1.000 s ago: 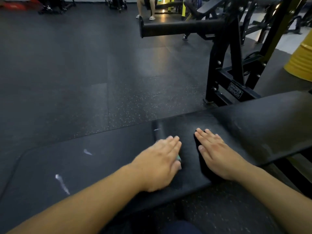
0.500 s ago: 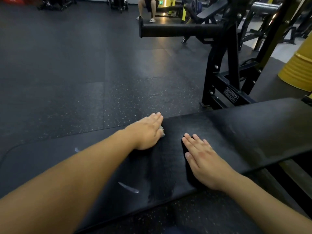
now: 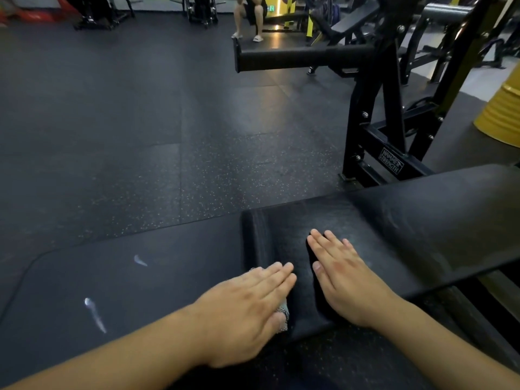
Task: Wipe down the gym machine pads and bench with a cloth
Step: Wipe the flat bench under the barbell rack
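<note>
A long black bench pad (image 3: 422,220) runs from the middle to the right edge. My left hand (image 3: 247,308) lies flat near the pad's left end and front edge, pressing down on a small grey-white cloth (image 3: 282,313). Only a bit of the cloth shows under the fingers. My right hand (image 3: 346,280) rests flat on the pad just to the right, fingers together and pointing away, holding nothing. A thin gap separates the two hands.
Left of the pad lies a lower black surface with white scuff marks (image 3: 92,313). A black machine frame (image 3: 374,122) with a padded bar (image 3: 295,57) stands behind the bench. A yellow drum (image 3: 503,114) is at far right. A person (image 3: 250,15) sits far off.
My left hand slid with the cloth from the near edge to the pad's far edge, then back to the near edge. My right hand stayed flat on the pad.
</note>
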{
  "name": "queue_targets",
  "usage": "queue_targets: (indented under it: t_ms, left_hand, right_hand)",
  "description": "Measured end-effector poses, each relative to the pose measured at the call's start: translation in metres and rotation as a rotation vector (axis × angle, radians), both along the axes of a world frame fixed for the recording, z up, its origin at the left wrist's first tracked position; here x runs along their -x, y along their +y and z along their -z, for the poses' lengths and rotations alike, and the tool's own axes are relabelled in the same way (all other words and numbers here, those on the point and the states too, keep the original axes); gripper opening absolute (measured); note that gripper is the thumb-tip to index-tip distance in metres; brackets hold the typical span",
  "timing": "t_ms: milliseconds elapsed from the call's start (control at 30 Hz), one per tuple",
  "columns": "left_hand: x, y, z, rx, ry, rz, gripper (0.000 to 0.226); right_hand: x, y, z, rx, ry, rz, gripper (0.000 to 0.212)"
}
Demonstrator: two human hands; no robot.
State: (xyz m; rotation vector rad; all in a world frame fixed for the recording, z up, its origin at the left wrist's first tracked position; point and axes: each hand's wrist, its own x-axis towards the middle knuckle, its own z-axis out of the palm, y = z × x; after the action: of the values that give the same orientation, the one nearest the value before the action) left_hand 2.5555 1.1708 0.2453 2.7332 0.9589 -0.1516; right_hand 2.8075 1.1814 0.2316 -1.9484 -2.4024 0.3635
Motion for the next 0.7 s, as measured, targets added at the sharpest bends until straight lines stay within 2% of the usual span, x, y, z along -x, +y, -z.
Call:
queue_targets:
  t_ms: [100,200,333,567,700]
  left_hand:
    - [-0.006,0.052,0.008,-0.052,-0.007,-0.085,0.065]
    - [-0.026,0.11,0.009,-0.004,0.0,-0.263,0.068]
    - [-0.055,0.115,0.01,-0.006,0.006,-0.408,0.066]
    - [-0.061,-0.005,0.005,-0.004,-0.009,-0.22,0.067]
    - [-0.042,-0.036,0.007,-0.079,-0.026,-0.061,0.067]
  right_hand:
    - [0.002,0.003,-0.001,-0.003,0.008,-0.002,0.057]
    - [0.001,0.002,0.0,0.007,0.021,-0.006,0.057]
    - [-0.003,0.006,0.002,0.001,0.086,0.006,0.056]
    - [-0.011,0.006,0.005,0.003,0.168,-0.001,0.054]
    - [-0.01,0.004,0.009,-0.02,0.159,-0.001,0.053]
